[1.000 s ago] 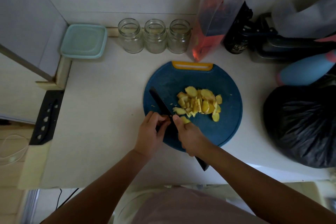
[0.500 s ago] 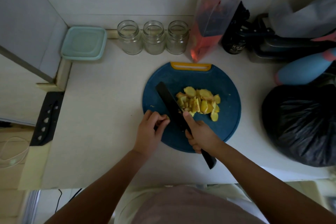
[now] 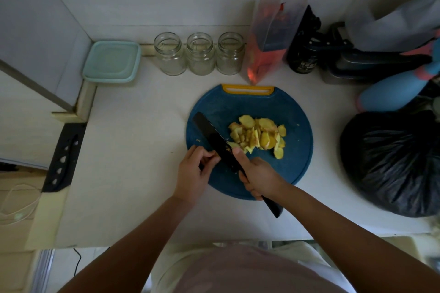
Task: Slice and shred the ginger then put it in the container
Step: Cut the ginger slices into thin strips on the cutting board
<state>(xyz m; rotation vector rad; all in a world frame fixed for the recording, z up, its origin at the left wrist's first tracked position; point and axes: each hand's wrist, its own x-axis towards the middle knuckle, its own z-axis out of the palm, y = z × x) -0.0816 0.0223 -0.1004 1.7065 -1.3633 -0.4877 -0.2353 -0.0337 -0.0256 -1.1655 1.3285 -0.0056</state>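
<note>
A pile of yellow ginger slices [image 3: 258,135] lies in the middle of a round blue cutting board [image 3: 292,150] with a yellow handle. My right hand [image 3: 258,175] grips the handle of a black knife [image 3: 214,137], index finger stretched along the blade. The blade lies flat, its edge against the pile's left side. My left hand [image 3: 194,171] rests at the board's left rim, fingers curled and pinched together just left of the blade; whether it holds a bit of ginger is hidden. A pale green lidded container [image 3: 112,62] sits at the back left.
Three glass jars [image 3: 200,53] stand in a row behind the board. A clear bag with red contents [image 3: 269,38] leans behind them. A black plastic bag [image 3: 395,162] fills the right side, with a blue bottle [image 3: 390,93] above it. A black knife sheath [image 3: 65,154] lies at the left.
The knife swung right and forward, from beside my left hand to lying against the ginger pile. My left hand stayed at the board's left rim.
</note>
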